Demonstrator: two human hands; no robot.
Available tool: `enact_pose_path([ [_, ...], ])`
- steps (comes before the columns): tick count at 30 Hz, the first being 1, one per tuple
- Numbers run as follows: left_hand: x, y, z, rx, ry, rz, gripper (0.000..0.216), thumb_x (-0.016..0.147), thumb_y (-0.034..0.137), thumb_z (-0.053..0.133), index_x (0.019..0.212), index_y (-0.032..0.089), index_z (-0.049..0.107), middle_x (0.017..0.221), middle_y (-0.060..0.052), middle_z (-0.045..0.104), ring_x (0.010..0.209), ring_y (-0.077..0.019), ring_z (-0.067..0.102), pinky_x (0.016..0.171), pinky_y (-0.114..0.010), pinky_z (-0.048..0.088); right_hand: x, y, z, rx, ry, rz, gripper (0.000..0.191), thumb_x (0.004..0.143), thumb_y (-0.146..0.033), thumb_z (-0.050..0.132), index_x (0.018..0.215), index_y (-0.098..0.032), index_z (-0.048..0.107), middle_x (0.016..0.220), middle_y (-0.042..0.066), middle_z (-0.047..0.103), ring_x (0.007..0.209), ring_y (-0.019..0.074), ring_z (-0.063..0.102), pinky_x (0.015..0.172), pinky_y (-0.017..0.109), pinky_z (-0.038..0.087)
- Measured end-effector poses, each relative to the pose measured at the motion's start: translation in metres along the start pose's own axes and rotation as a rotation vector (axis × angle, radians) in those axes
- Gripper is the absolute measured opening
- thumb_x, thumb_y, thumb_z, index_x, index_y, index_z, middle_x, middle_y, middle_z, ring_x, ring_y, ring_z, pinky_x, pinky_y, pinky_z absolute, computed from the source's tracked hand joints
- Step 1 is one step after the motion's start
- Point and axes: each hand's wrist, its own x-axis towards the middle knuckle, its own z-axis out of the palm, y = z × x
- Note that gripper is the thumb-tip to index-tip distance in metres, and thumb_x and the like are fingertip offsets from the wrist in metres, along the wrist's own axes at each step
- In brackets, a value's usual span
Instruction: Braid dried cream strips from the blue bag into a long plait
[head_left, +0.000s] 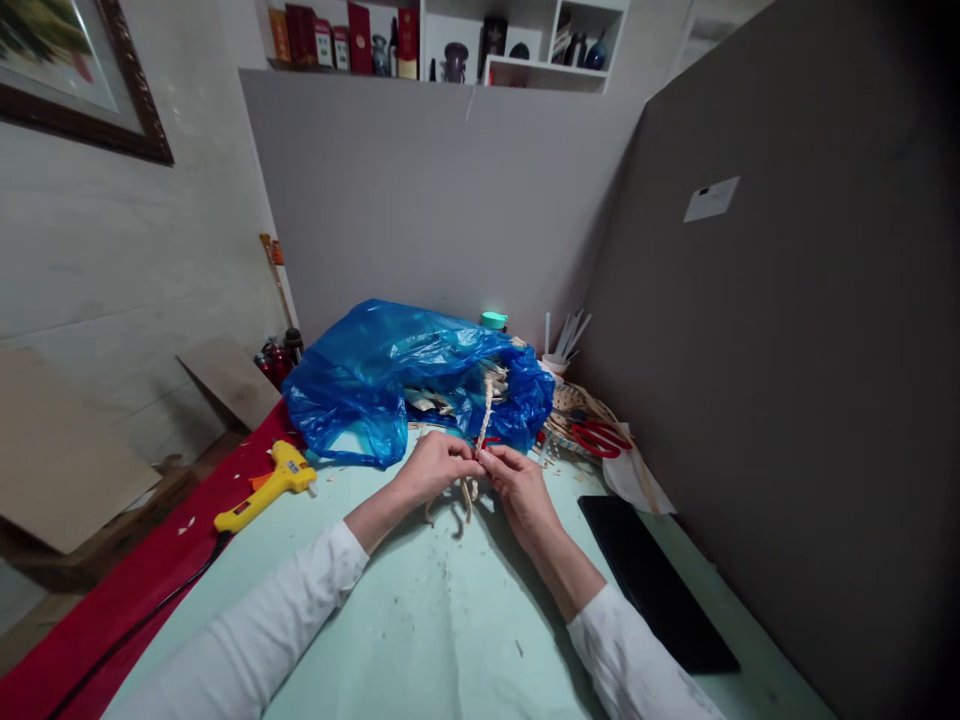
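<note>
A pale braided cord [487,405] of straw-like strands runs up from between my fingers toward the mouth of a blue plastic bag [360,365]. My left hand [436,466] pinches the cord from the left, thumb and forefinger together. From the other side my right hand [519,486] also pinches it, its fingertips meeting the left ones. Below the hands, loose cord ends [466,500] dangle above the pale green table cover. Something small and red shows just behind the fingertips, too little of it visible to name. Inside the bag, pale dry strips [431,400] are partly covered.
A yellow glue gun [264,487] with a black cable lies at the left on red cloth [142,585]. Red-handled scissors [600,438] rest on woven scraps at the right, near a cup of white sticks [556,362]. A flat black panel [656,585] lies by the grey partition [720,330].
</note>
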Motion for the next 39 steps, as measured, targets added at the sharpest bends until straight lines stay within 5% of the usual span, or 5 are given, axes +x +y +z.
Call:
enact_pose_path([
  [10, -0.003, -0.004, 0.004, -0.126, -0.124, 0.005, 0.02, 0.066, 0.029, 0.065, 0.055, 0.013, 0.063, 0.05, 0.003, 0.046, 0.053, -0.0097, 0.036, 0.055, -0.026, 0.024, 0.008, 0.004, -0.005, -0.033, 0.09, -0.063, 0.018, 0.06, -0.028, 0.079, 0.073, -0.016, 0.073, 0.068, 0.001, 0.067, 0.062, 0.0125, 0.051, 0.061, 0.026, 0.038],
  [28, -0.008, 0.002, 0.015, -0.436, -0.073, -0.196, 0.026, 0.071, 0.038, 0.063, 0.063, 0.014, 0.058, 0.052, -0.002, 0.057, 0.048, -0.0124, 0.05, 0.05, -0.024, 0.035, -0.002, 0.002, 0.004, 0.065, 0.091, 0.038, 0.025, 0.06, -0.03, 0.075, 0.071, -0.019, 0.055, 0.057, -0.005, 0.051, 0.051, 0.0088, 0.047, 0.05, 0.022, 0.04],
  [39, -0.02, 0.001, 0.015, -0.433, -0.118, -0.239, 0.026, 0.068, 0.037, 0.065, 0.059, 0.013, 0.06, 0.043, 0.004, 0.041, 0.04, -0.0062, 0.03, 0.045, -0.023, 0.018, 0.003, 0.001, 0.0, -0.012, 0.139, 0.082, 0.04, 0.054, -0.025, 0.075, 0.085, -0.021, 0.05, 0.053, -0.008, 0.054, 0.043, 0.0072, 0.041, 0.042, 0.019, 0.027],
])
